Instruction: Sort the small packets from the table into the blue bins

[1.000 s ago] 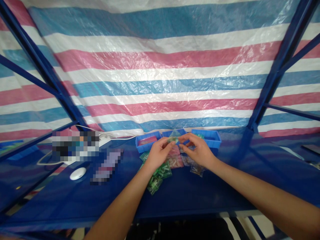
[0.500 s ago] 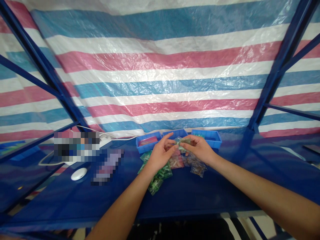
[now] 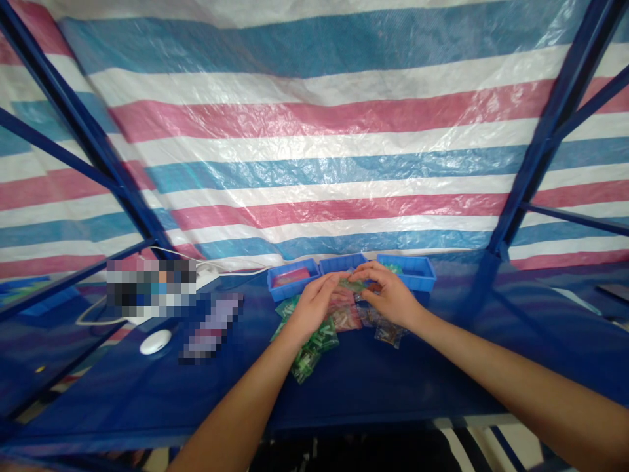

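My left hand (image 3: 315,303) and my right hand (image 3: 388,293) meet above a pile of small plastic bags, in front of three blue bins. Between their fingertips is a small clear, greenish plastic bag (image 3: 352,286); its contents are too blurred to name. Both hands are closed on it. Green bags (image 3: 314,347) lie below and beside my left hand. Pink bags (image 3: 345,317) are under the gap between the hands, and clear bags with dark contents (image 3: 390,332) lie under my right hand.
The left blue bin (image 3: 293,280) holds something pink; the right blue bin (image 3: 417,274) holds green pieces. The middle blue bin (image 3: 339,263) is partly hidden. A white round object (image 3: 155,342) and white cables lie at left. Blue frame posts (image 3: 528,151) and a striped sheet (image 3: 314,131) stand behind.
The fingers of my left hand have come together and lowered around the bag. My right hand has shifted slightly, its fingers curling over the bag. The piles and bins stay put.
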`<state>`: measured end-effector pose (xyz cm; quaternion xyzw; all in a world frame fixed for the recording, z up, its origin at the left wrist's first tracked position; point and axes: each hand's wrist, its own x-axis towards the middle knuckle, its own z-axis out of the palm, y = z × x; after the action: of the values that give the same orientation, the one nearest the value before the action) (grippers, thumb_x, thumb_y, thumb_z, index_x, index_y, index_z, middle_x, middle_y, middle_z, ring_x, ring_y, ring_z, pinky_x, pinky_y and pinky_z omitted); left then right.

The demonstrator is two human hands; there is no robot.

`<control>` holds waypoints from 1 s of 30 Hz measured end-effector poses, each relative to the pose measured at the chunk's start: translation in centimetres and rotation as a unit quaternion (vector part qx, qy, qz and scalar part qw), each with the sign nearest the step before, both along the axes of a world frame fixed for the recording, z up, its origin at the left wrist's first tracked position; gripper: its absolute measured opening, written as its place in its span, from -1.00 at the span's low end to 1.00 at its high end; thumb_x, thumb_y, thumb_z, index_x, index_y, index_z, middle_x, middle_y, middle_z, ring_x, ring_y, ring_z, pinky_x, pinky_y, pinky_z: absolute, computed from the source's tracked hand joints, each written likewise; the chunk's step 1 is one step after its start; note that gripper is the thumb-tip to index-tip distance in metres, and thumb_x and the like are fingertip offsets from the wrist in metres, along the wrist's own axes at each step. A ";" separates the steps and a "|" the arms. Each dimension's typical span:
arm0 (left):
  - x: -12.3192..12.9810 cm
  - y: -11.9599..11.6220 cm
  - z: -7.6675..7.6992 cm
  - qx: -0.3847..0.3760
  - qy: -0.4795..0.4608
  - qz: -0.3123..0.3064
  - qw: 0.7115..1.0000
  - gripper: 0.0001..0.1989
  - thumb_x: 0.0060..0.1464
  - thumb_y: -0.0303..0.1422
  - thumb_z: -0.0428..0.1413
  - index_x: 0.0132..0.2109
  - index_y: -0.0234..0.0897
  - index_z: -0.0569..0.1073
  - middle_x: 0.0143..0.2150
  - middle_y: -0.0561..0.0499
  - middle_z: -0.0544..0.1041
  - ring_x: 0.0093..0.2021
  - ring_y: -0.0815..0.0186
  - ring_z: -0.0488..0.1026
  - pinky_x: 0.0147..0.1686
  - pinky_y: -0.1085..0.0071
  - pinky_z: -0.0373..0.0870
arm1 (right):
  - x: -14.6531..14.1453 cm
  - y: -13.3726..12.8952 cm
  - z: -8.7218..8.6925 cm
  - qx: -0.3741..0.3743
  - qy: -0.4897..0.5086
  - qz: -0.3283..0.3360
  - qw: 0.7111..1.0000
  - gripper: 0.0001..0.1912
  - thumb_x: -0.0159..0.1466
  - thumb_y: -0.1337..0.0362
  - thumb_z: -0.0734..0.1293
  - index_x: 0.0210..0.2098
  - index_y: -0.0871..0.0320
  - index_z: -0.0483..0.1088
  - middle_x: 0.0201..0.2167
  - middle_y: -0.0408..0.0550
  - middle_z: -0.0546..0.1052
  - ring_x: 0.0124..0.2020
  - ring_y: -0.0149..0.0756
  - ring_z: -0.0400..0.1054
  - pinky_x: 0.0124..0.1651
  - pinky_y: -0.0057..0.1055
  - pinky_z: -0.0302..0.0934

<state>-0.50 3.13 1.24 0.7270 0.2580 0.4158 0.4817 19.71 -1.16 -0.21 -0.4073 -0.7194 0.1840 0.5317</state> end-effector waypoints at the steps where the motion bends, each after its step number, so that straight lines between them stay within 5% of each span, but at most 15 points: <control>1: -0.1 0.2 0.0 0.007 0.006 0.016 1.000 -0.59 0.30 -0.09 0.08 0.08 -0.25 0.57 -0.03 -0.10 0.64 -0.14 0.19 0.59 -0.12 0.31 0.51 | 0.0 0.0 0.1 -0.001 0.003 0.000 1.000 -0.62 0.19 0.48 0.32 -0.08 0.00 0.56 0.03 0.00 0.44 0.05 -0.14 0.42 -0.09 -0.25 0.47; 6: -0.4 0.9 -0.2 0.037 0.037 0.082 0.995 -0.72 0.18 -0.17 0.22 -0.06 -0.26 0.58 -0.35 0.01 0.60 -0.42 0.32 0.48 -0.40 0.46 0.36 | 0.1 -0.2 0.4 -0.030 0.043 0.011 0.999 -0.74 0.15 0.31 0.49 -0.14 0.05 0.54 0.11 0.03 0.40 -0.02 -0.15 0.46 -0.17 -0.29 0.48; 10: -0.2 0.9 -0.3 0.022 -0.032 0.050 0.998 -0.73 0.15 -0.22 0.25 -0.06 -0.25 0.48 -0.25 0.01 0.61 -0.28 0.29 0.54 -0.30 0.45 0.40 | -0.4 -0.5 0.7 -0.117 0.130 0.048 0.983 -0.50 0.14 0.14 0.55 0.04 0.01 0.42 -0.01 -0.02 0.51 -0.20 -0.24 0.50 -0.27 -0.34 0.47; 15: 0.1 0.1 -0.2 0.011 -0.018 -0.016 1.000 -0.50 0.16 -0.23 0.26 0.20 -0.19 0.34 -0.17 -0.03 0.62 -0.22 0.27 0.57 -0.24 0.43 0.44 | -0.1 0.0 0.5 -0.175 0.174 0.079 0.966 -0.56 0.16 -0.03 0.51 -0.08 0.05 0.47 -0.21 -0.09 0.60 -0.43 -0.32 0.44 -0.41 -0.37 0.40; 20: 0.0 0.3 -0.3 0.035 -0.003 0.030 0.999 -0.47 0.14 -0.22 0.29 0.20 -0.21 0.37 -0.23 0.00 0.59 -0.27 0.30 0.56 -0.26 0.44 0.44 | 0.1 0.3 0.2 -0.181 0.188 0.076 0.962 -0.59 0.10 -0.03 0.55 -0.21 0.09 0.49 -0.36 -0.15 0.60 -0.50 -0.37 0.39 -0.41 -0.38 0.37; 30: 0.2 0.5 -0.4 0.034 -0.027 0.040 0.998 -0.55 0.12 -0.25 0.29 0.11 -0.24 0.39 -0.23 -0.01 0.58 -0.25 0.31 0.54 -0.23 0.43 0.44 | -0.4 0.1 0.4 -0.186 0.225 0.098 0.951 -0.60 0.03 0.02 0.59 -0.28 0.10 0.47 -0.34 -0.16 0.57 -0.43 -0.33 0.46 -0.34 -0.32 0.48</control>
<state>-0.31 3.62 0.85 0.7206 0.2592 0.4632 0.4461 19.27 -1.02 0.21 -0.3750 -0.5704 0.4525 0.5738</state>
